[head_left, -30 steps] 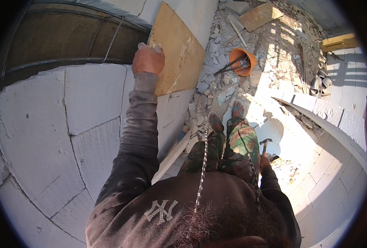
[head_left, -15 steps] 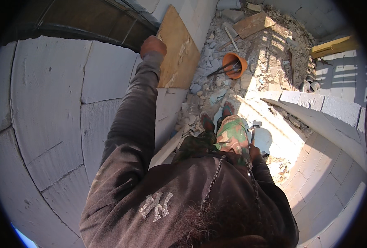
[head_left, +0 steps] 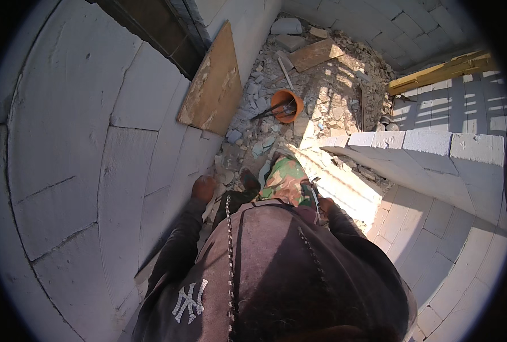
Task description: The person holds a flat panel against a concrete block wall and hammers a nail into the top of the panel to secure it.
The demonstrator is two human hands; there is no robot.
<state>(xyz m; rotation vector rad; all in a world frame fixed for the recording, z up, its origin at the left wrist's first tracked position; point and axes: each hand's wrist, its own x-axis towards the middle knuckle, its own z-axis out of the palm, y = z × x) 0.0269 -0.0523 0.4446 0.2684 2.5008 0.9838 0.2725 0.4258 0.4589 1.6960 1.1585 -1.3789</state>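
Observation:
My left hand (head_left: 204, 188) hangs low beside the pale block wall (head_left: 128, 165), below the wooden board (head_left: 213, 85). Its fingers look curled in, and nothing shows in them. On the other side, next to my camouflage trouser leg (head_left: 288, 182), my right hand (head_left: 325, 204) is closed around a hammer (head_left: 315, 182). Most of the hammer is hidden by the hand and my clothes. The board leans against the wall beneath a dark opening (head_left: 162, 34).
Broken rubble (head_left: 327, 85) covers the floor ahead. On it lie an orange bucket (head_left: 288, 106) tipped over with dark tools in it and a wooden plank piece (head_left: 316, 55). To the right stand a low curved block wall (head_left: 424, 151) and a yellow beam (head_left: 436, 74).
My left hand has come down from the board's upper edge to beside my leg. The view has shifted forward along the wall. My right hand still grips the hammer.

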